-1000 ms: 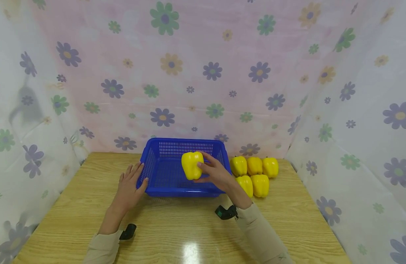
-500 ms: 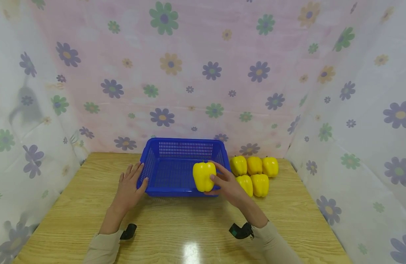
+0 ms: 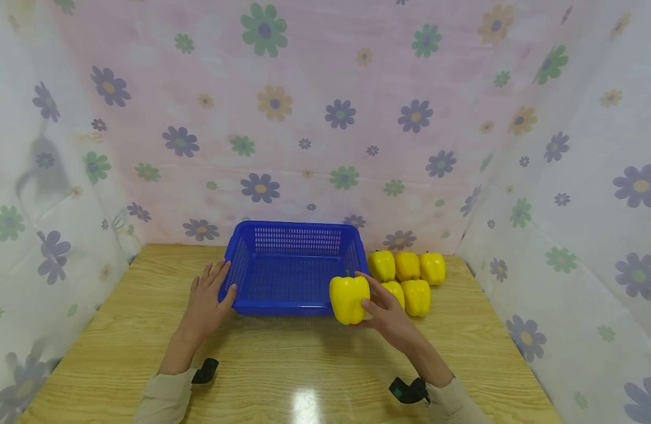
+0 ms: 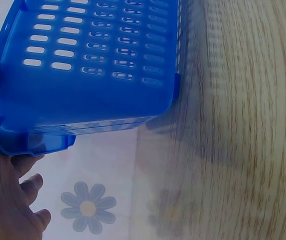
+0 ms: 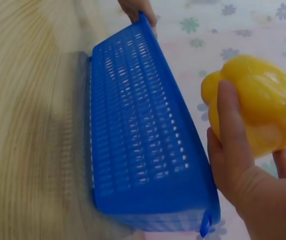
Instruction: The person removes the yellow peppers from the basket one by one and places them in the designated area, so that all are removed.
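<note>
A glossy yellow bell pepper (image 3: 349,300) is in my right hand (image 3: 393,321), gripped between thumb and fingers. It overlaps the front right corner of a blue plastic basket (image 3: 283,308) in the head view. The right wrist view shows the pepper (image 5: 255,102) up beyond the basket rim, with fingers (image 5: 233,127) along its side. My left hand (image 3: 206,300) rests at the basket's left rim, fingers spread and fairly straight, thumb at the front left corner. From the left wrist, several fingertips (image 4: 30,187) show past the basket's blue lip (image 4: 38,142).
Several more yellow bell peppers (image 3: 417,297) stand in two rows right of the basket, on the wood-grain table (image 3: 272,365). Flower-patterned cloth (image 3: 304,118) hangs behind and along both sides. Each wrist carries a small black camera (image 3: 408,390).
My right hand has carried the pepper from over the basket's middle rightward and toward me, to its front right corner. The left hand and basket have stayed in place.
</note>
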`<state>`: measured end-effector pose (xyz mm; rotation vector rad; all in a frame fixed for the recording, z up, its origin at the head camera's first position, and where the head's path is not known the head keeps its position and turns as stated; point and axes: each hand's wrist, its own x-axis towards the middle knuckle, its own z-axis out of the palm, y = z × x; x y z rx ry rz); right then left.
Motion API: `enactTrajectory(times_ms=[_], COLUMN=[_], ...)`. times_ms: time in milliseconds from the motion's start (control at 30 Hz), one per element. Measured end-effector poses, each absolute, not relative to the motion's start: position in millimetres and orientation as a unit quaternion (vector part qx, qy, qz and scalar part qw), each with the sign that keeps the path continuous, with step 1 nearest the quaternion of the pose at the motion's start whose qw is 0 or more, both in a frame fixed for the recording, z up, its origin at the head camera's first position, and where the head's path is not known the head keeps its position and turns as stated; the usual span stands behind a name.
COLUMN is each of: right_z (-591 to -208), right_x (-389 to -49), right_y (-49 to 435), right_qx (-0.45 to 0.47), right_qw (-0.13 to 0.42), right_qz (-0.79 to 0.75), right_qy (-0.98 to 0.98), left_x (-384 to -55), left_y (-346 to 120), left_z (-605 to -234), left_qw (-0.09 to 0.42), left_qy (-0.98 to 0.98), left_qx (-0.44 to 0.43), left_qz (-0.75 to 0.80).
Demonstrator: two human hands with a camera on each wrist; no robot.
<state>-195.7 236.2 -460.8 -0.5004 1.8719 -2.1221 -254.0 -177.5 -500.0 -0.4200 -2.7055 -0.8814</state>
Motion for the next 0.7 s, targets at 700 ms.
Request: enactTrajectory(times_ms=[700], right_z=[-493], right_x=[-160], right_y=[311], right_qx=[-0.196], right_qw=[0.124], right_qz=[-0.751], right_qy=[0.618], left_x=[-255], left_y=[-177], left_z=[-504], left_qw=[0.144], left_qy=[-0.929], left_qx=[-0.141], left_qz=[-0.310])
